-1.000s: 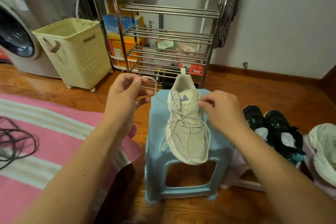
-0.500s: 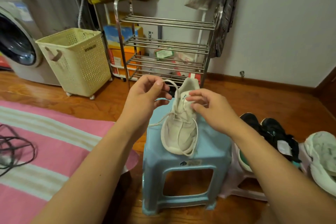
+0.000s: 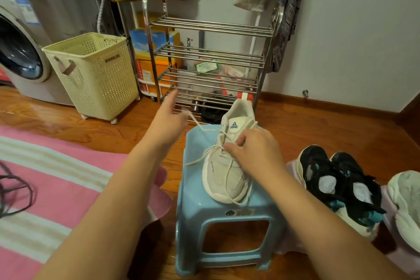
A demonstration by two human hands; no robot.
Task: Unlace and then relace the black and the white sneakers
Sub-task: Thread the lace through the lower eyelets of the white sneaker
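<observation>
A white sneaker [image 3: 227, 166] lies on a light blue plastic stool [image 3: 227, 223], toe towards me, with its laces loose. My left hand [image 3: 168, 123] is up and to the left of the shoe, pinching one end of the white lace [image 3: 196, 121], which runs taut to the top eyelets; my index finger sticks out straight. My right hand [image 3: 254, 150] rests on the middle of the shoe, its fingertips pinching the crossed laces. The pair of black sneakers [image 3: 341, 184] sits to the right of the stool. A second white sneaker [image 3: 406, 198] lies at the far right edge.
A metal shoe rack [image 3: 209, 63] stands behind the stool against the wall. A cream laundry basket [image 3: 95, 75] and a washing machine [image 3: 20, 57] are at the back left. A pink striped mat [image 3: 56, 177] with a black cord [image 3: 16, 191] covers the floor on the left.
My left hand has moved away from the shoe's tongue to the left, drawing the lace end out. My right hand has shifted down from the top eyelets to the middle laces.
</observation>
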